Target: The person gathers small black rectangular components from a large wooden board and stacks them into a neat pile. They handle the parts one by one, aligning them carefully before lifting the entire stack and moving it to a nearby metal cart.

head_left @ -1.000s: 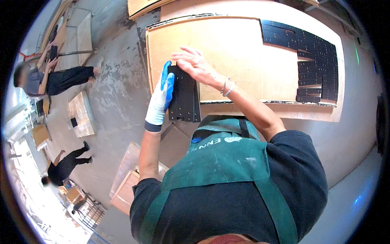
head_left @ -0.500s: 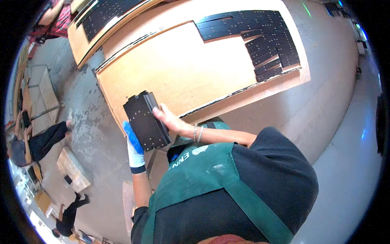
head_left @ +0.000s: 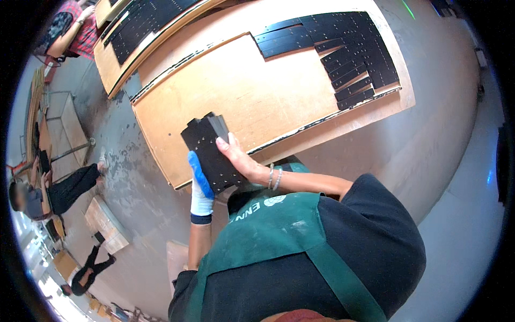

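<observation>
Between my two hands is a stack of black strips (head_left: 209, 153), flat pieces dotted with small light marks along their faces. My left hand (head_left: 200, 185), in a white glove with blue on the fingers, grips the stack's left side. Bare, with bracelets at the wrist, my right hand (head_left: 240, 159) presses on the other side, thumb near the top. The stack is held tilted above the near left corner of a light wooden board (head_left: 214, 96). Similar black strips (head_left: 354, 53) lie side by side at the board's far right, some fanned with gaps between them.
Black edging (head_left: 327, 116) runs along the board's near side. Behind stands a second board (head_left: 115, 70) with more black strips. A person in a red checked garment (head_left: 80, 32) is at the far left; two more people (head_left: 59, 193) are at left, near a pale slab (head_left: 110, 225).
Both hands have carried the stack slightly right, and its angle has shifted a little. One strip at the left end of the laid rows sits at a different slant.
</observation>
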A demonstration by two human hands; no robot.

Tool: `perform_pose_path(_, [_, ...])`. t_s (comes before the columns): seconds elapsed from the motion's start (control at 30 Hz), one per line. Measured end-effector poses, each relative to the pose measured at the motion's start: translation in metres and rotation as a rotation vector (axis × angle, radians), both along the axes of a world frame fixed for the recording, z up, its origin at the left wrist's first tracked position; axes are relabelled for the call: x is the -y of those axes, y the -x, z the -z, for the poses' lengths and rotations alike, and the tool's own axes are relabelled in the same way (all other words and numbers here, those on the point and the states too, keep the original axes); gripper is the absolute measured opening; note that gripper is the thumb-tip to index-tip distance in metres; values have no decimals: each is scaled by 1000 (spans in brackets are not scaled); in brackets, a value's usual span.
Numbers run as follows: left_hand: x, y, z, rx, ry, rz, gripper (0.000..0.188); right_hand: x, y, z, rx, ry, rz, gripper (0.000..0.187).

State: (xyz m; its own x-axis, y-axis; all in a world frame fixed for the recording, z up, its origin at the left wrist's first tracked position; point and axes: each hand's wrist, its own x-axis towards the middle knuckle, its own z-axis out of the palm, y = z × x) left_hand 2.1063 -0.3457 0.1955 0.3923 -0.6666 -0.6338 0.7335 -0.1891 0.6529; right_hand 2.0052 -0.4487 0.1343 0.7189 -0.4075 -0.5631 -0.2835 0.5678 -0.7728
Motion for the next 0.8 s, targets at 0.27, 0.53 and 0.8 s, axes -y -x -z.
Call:
perform_pose_path(0.27, [30, 30, 27, -13, 19, 10, 66, 31, 35, 6, 95, 16, 111, 88])
perform_pose_path(0.53, [26, 25, 18, 161, -85, 57, 62, 53, 43, -3, 14, 99, -41, 92])
perform_pose_path(0.8, [30, 27, 10, 316, -147, 201, 59, 224, 97, 12, -302, 1257, -272, 100])
